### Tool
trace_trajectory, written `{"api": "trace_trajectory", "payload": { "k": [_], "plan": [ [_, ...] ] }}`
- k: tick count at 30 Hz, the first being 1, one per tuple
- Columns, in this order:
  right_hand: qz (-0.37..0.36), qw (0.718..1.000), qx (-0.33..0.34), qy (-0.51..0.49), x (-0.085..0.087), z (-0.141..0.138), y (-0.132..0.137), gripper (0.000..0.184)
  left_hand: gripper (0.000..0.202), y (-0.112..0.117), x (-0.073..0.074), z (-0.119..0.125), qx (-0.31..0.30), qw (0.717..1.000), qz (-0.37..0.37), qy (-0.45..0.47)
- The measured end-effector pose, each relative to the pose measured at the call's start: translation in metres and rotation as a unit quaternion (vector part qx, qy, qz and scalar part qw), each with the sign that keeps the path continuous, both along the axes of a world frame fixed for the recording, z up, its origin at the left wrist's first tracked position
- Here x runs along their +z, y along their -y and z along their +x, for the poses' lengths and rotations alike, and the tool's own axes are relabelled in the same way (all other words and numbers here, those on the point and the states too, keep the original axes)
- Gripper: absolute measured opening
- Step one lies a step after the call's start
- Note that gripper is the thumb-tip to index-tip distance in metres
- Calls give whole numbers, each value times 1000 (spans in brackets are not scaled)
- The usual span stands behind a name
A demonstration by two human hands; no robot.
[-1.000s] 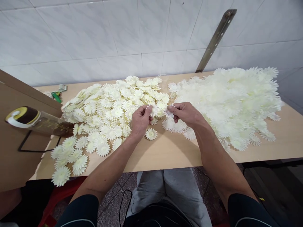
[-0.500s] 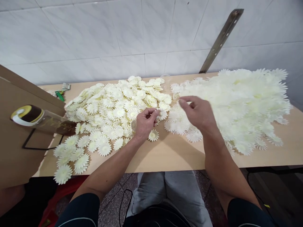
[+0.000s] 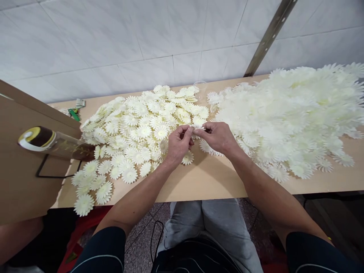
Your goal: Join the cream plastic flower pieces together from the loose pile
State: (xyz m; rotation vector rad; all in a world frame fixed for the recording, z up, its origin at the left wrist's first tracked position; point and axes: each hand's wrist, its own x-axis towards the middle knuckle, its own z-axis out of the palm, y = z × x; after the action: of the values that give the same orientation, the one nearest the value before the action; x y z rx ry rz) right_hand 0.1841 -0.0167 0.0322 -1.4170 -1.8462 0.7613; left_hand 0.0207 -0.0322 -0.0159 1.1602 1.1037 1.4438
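My left hand (image 3: pixel 179 144) and my right hand (image 3: pixel 217 136) meet above the table between two heaps of flowers. Both pinch a small pale artificial flower (image 3: pixel 197 128), its petals partly covered by my fingers. Left of my hands lies a heap of cream-white daisy-like flower heads (image 3: pixel 139 125) with yellowish undersides. To the right spreads a larger pile of white, flatter petal pieces (image 3: pixel 284 117). A single flower head (image 3: pixel 187 157) rests on the wood just below my left hand.
A bottle with a dark and yellow cap (image 3: pixel 57 142) leans at the left by a brown cardboard panel (image 3: pixel 28 163). A green object (image 3: pixel 74 114) lies behind it. A metal strip (image 3: pixel 270 38) stands against the tiled wall. Part of another person's arm (image 3: pixel 19 239) shows at lower left.
My right hand has come left from beside the white pile to join my left hand at the flower. The view has shifted slightly.
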Motion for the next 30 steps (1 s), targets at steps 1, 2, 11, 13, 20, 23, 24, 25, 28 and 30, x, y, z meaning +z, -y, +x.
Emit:
{"api": "trace_trajectory", "payload": {
  "k": [1,2,11,13,20,23,24,25,28,30],
  "plan": [
    [4,1000,-3,8,0,0,0,69,49,0,-1,0,-11,1000,-3,1],
    [10,1000,-8,17,-1,-1,-1,70,49,0,-1,0,-18,1000,-5,1],
    [5,999,30,14,-2,2,-2,63,42,2,1,-2,32,998,16,-56],
    [-13,999,22,-20,-3,4,-2,61,44,3,3,-2,31,999,12,-42],
    [4,1000,4,14,-3,7,-4,65,54,3,3,-1,-24,1000,-3,-1],
    [17,1000,-5,25,-3,5,-4,66,56,0,2,-1,-30,999,-15,9],
    [21,999,-12,24,-2,5,-3,67,56,0,1,-1,-27,999,-18,11],
    [22,999,-19,20,-2,4,-2,68,56,-1,1,-1,-23,999,-20,12],
    [2,1000,-24,-5,0,5,-1,70,56,0,3,-1,-8,1000,-17,11],
    [-38,999,-2,-34,3,9,-1,67,55,0,4,-1,0,1000,-9,12]
  ]
}}
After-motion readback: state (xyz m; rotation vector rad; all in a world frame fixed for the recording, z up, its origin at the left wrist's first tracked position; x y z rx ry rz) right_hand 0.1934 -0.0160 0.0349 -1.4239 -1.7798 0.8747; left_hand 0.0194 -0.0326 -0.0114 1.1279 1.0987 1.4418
